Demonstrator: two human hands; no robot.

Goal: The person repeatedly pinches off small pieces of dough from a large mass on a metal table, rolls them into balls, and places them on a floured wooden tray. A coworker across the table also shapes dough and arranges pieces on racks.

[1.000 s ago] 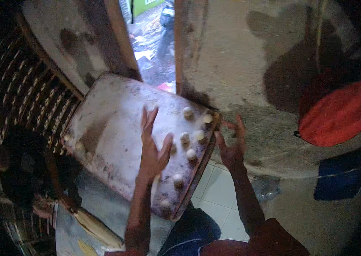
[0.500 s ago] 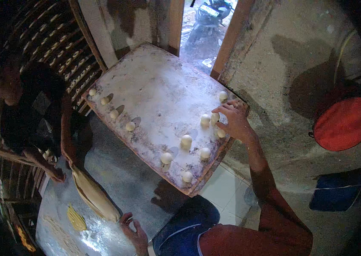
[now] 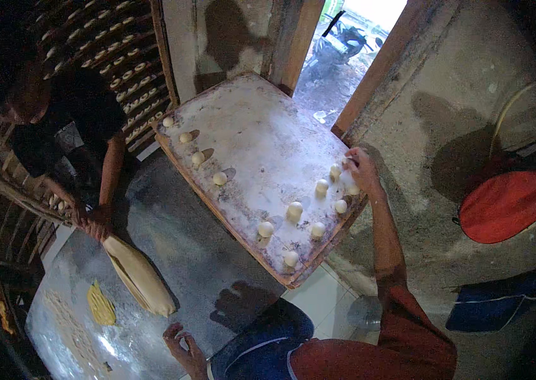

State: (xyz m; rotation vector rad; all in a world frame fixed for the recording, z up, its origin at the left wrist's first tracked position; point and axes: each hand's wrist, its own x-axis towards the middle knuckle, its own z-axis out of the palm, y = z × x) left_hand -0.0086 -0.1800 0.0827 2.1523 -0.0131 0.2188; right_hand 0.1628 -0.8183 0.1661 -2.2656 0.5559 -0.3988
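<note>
Across a flour-dusted wooden board (image 3: 249,152), my right arm reaches to the far right edge. There my right hand (image 3: 363,171) bends its fingers down, closed around what seems to be a pale dough ball, mostly hidden by them. One dough ball (image 3: 335,170) lies right beside the fingertips, and another (image 3: 353,189) sits below the palm. Several more round balls stand along the board's right and near sides. My left hand (image 3: 184,349) is low over the grey table, empty, fingers loosely bent and apart. Just beyond it ends a long, folded dough roll (image 3: 141,278), not touching it.
At the left a co-worker's hands (image 3: 94,221) grip the roll's far end. A flat yellow piece (image 3: 101,304) lies on the grey table (image 3: 179,221). Racks with rows of small pieces (image 3: 128,76) stand behind. A red round-edged item (image 3: 505,206) hangs by the right wall.
My view has shifted. My right hand has moved farther along the board's right edge, and its spread fingers have drawn together. The co-worker's hands have come together on the dough roll.
</note>
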